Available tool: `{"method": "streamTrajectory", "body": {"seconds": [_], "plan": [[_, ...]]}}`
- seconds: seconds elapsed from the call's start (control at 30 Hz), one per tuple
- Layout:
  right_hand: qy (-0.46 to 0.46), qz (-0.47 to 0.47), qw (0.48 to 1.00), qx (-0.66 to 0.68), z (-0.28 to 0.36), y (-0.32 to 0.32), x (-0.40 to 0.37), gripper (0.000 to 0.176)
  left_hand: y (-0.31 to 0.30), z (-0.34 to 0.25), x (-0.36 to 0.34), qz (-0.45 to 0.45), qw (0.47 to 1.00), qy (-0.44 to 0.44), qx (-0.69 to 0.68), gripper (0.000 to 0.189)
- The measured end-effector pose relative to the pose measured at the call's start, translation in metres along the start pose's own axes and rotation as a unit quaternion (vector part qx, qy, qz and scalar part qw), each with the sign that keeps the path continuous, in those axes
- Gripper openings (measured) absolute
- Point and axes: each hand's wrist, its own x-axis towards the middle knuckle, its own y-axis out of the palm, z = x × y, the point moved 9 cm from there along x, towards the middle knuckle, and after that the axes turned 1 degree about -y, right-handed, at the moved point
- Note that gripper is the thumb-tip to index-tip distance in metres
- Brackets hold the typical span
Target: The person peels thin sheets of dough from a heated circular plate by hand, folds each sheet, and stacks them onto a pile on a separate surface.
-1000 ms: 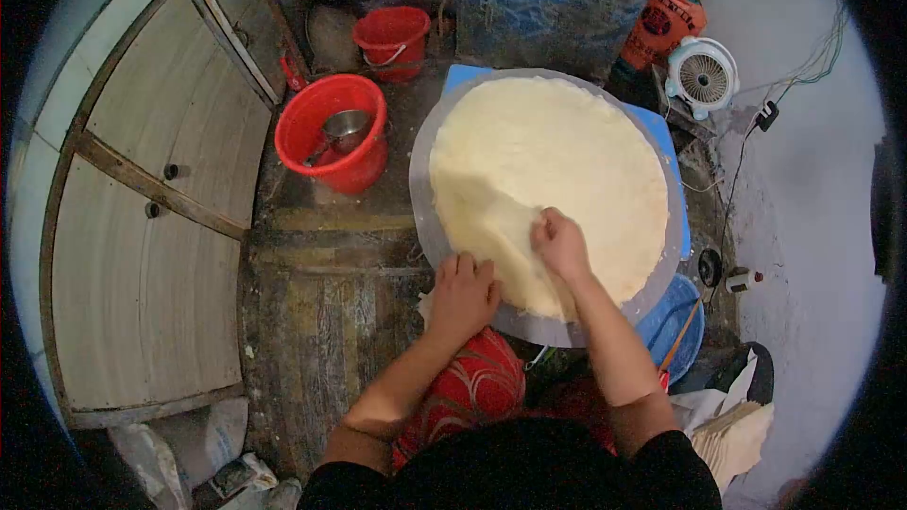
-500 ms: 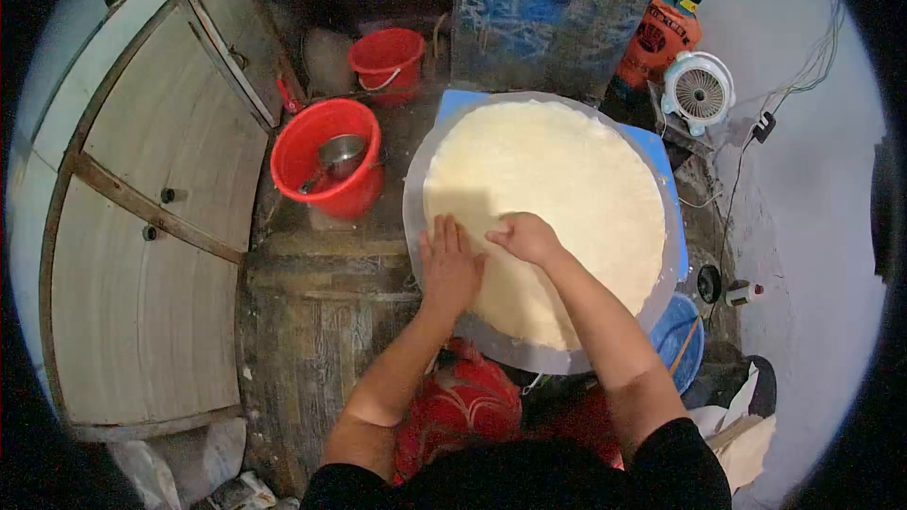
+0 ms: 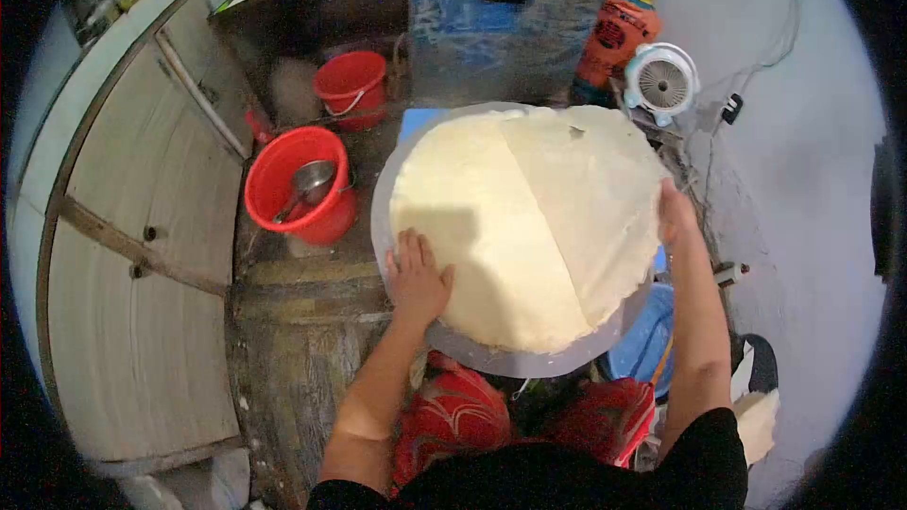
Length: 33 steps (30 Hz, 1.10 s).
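A large, pale yellow, thin round sheet that looks like dough (image 3: 472, 246) lies on a grey round board (image 3: 383, 227). A paler layer (image 3: 586, 189) with a small tear covers its right side, bounded by a slanting straight edge. My left hand (image 3: 418, 281) rests flat on the sheet's lower left edge, fingers spread. Out at the right rim, my right hand (image 3: 675, 212) has its fingers closed on the edge of the paler layer, with some fingers hidden.
A red bucket (image 3: 326, 217) holding a metal ladle (image 3: 312, 184) stands at the left, with another red bucket (image 3: 351, 85) behind. A small fan (image 3: 661, 85) and an orange gas cylinder (image 3: 619, 33) are at the back right. A blue basin (image 3: 642, 335) sits lower right.
My right hand has gone from the sheet's middle to its right rim, and a paler layer now shows on that side. The left hand has shifted slightly towards the left edge.
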Motion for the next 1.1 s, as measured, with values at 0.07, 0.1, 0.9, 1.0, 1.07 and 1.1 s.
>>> {"method": "streamTrajectory", "body": {"seconds": [0.07,0.1,0.9,1.0,1.07,1.1], "plan": [[0.015,0.019,0.999,0.035,0.023,-0.035,-0.006,0.056,-0.006,-0.002,0.001,-0.005,1.0,-0.002,-0.017,0.068],[0.043,0.012,0.999,0.018,0.032,-0.061,0.002,0.06,-0.012,-0.005,0.002,-0.007,1.0,0.011,-0.022,0.068],[-0.363,0.165,0.915,0.06,0.294,0.158,-0.251,0.029,-0.201,-0.225,-0.031,-0.199,0.868,0.296,-0.345,0.088],[-0.299,0.123,0.942,0.088,0.277,0.153,-0.203,0.028,-0.182,-0.181,0.0,-0.194,0.877,0.206,-0.388,0.064],[-0.159,0.101,0.978,0.094,0.252,0.146,-0.151,0.027,-0.178,-0.15,0.037,-0.152,0.859,0.163,-0.461,0.048],[-0.157,0.103,0.978,0.096,0.249,0.145,-0.137,0.027,-0.169,-0.131,0.058,-0.177,0.844,0.163,-0.48,0.041]]}}
